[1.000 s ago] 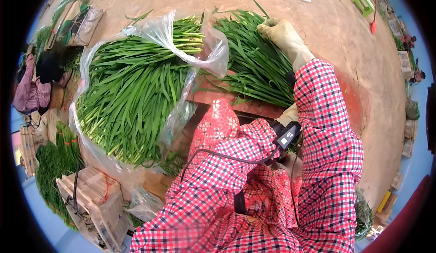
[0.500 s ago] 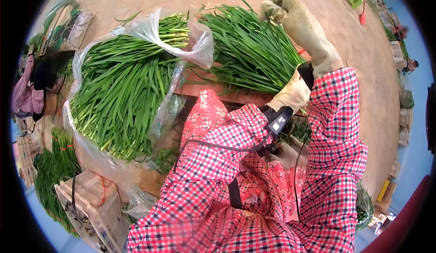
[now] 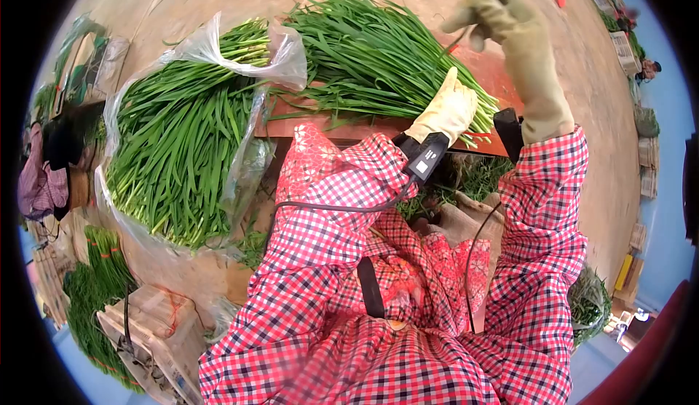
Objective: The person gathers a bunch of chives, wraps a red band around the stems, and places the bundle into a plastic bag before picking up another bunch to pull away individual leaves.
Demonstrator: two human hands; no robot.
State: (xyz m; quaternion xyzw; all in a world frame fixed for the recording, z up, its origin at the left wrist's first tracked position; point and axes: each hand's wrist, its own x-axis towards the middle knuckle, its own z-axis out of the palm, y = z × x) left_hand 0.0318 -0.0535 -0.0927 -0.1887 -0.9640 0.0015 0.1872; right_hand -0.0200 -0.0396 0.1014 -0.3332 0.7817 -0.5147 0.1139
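Observation:
A loose heap of long green garlic chives (image 3: 364, 56) lies on a reddish-brown board (image 3: 495, 74), pale stem ends toward the lower right. On those stems rests my left hand (image 3: 445, 108), in a cream glove, flat with a finger stretched out. My right hand (image 3: 502, 19), in a similar, dirtier glove, is raised above the board's right side. Its fingers are curled, and a thin green leaf (image 3: 457, 40) trails from the fingertips. A red band shows near the stem ends. To the left, more chives (image 3: 196, 143) fill an open clear plastic bag (image 3: 287, 59).
Crates (image 3: 149, 325) and banded chive bundles (image 3: 98, 296) stand at the lower left. Leaf scraps (image 3: 484, 176) lie below the board's near edge. Cables run along both my sleeves. More crates (image 3: 648, 165) line the blue wall at right.
My right hand has moved right and down, its fingers loosening somewhat. My left hand has shifted up and left onto the stems. The whole view has shifted slightly.

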